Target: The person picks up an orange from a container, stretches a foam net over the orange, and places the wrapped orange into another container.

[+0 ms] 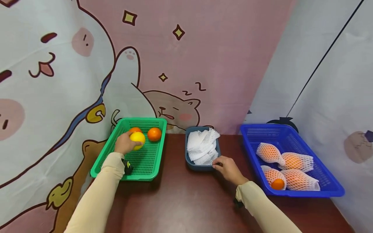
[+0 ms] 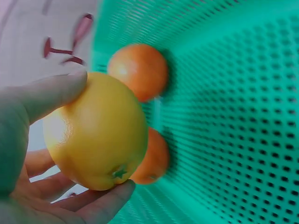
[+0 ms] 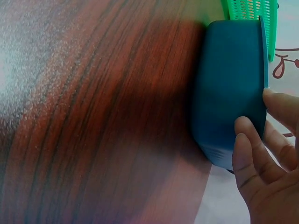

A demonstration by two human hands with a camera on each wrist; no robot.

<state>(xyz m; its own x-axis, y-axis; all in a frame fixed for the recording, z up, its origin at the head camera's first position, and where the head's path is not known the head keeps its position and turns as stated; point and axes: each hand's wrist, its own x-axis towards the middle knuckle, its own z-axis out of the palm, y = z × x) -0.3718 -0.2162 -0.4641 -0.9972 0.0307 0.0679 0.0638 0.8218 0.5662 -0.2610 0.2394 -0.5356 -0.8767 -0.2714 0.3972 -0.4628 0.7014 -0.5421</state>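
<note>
A person in cream sleeves (image 1: pixel 97 195) works with both hands at a reddish-brown wood-grain counter (image 1: pixel 183 200). The left hand (image 1: pixel 123 143) grasps a smooth yellow fruit (image 1: pixel 137 140), thumb on one side and fingers curled round the other, holding it over the far part of a green basket (image 1: pixel 137 177) with mesh walls. The left wrist view shows a small green star-shaped stem end on its skin. Two orange fruits sit in the basket's far end: one, the left orange (image 1: pixel 135 129), partly hidden behind the yellow fruit, the other, the right orange (image 1: pixel 154 134), in plain sight.

In the middle stands a small dark blue-grey bin (image 1: pixel 201 168), filled with crumpled white foam nets (image 1: pixel 201 145). The right hand (image 1: pixel 229 168) pinches this bin's rim at the near right corner — two fingertips rest against its outer wall. To the right, a blue basket (image 1: pixel 303 193) carries four net-wrapped fruits (image 1: pixel 294 160); the nearest one on the left shows a bare orange patch. Behind everything hangs a pink and white backdrop (image 1: pixel 218 64) printed with cartoon animals.
</note>
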